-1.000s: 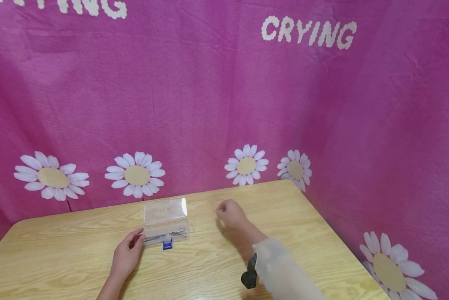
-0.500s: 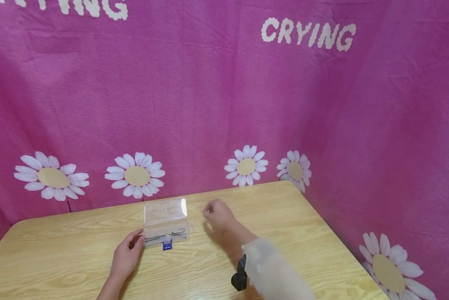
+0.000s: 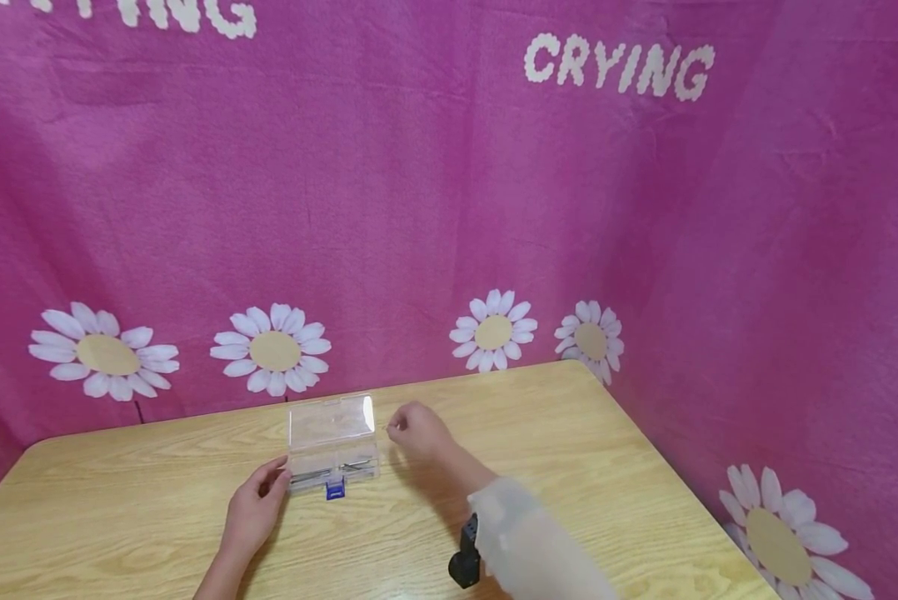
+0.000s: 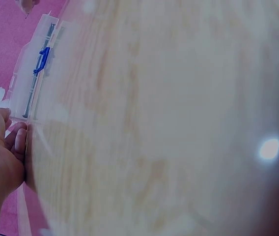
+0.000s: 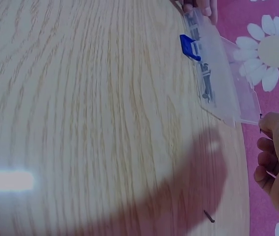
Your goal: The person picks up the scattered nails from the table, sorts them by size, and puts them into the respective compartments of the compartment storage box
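Observation:
A clear plastic box (image 3: 312,461) with a blue latch (image 3: 335,489) rests on the table, its transparent lid (image 3: 331,421) raised at the back. Several grey metal nails (image 4: 30,101) lie in its front part. My left hand (image 3: 252,508) holds the box's left end between thumb and fingers. Just right of the box, above the table, my right hand (image 3: 422,429) pinches a small dark nail (image 5: 261,124) between thumb and forefinger. Its other fingers are curled. In the right wrist view another small dark nail (image 5: 209,216) lies on the table; my right arm hides it in the head view.
The wooden table (image 3: 119,517) ends at a pink curtain (image 3: 389,208) with printed daisies behind and to the right. A black wrist camera (image 3: 464,557) hangs under my right sleeve (image 3: 535,533).
My right hand has moved left towards the box, carrying the small nail. My left hand and the box have stayed in place.

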Demonstrator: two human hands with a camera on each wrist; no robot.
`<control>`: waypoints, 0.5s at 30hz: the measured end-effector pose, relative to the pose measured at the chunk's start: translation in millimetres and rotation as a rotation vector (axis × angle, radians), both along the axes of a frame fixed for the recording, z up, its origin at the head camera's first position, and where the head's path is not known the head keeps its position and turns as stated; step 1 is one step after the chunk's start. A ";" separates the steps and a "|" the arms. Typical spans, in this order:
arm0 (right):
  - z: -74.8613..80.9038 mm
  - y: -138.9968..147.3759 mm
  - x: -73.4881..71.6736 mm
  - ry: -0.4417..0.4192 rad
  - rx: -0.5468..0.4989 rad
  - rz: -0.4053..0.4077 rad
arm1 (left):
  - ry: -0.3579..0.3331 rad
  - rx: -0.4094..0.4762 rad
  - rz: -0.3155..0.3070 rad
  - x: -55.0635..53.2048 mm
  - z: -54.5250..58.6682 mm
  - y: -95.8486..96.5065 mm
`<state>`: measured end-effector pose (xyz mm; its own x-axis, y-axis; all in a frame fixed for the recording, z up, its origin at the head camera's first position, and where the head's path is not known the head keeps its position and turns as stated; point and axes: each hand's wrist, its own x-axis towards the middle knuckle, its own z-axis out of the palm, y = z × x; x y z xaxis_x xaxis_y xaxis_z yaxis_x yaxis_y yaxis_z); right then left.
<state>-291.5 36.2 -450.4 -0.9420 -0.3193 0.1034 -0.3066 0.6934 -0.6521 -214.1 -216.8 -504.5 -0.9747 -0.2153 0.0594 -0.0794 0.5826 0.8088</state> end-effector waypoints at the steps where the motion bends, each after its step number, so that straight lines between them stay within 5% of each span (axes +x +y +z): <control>1: -0.5 -0.9 0.2 -0.001 0.001 0.000 | 0.000 0.000 0.000 0.1 0.2 0.1; 15: -5.7 -12.2 0.5 0.041 0.049 0.039 | -0.002 0.010 0.000 0.6 1.3 1.0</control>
<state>-291.0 24.0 -456.0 -0.9242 -0.3609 0.1249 -0.3594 0.7114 -0.6040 -213.5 -215.8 -503.2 -0.9749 -0.2156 0.0550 -0.0810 0.5742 0.8147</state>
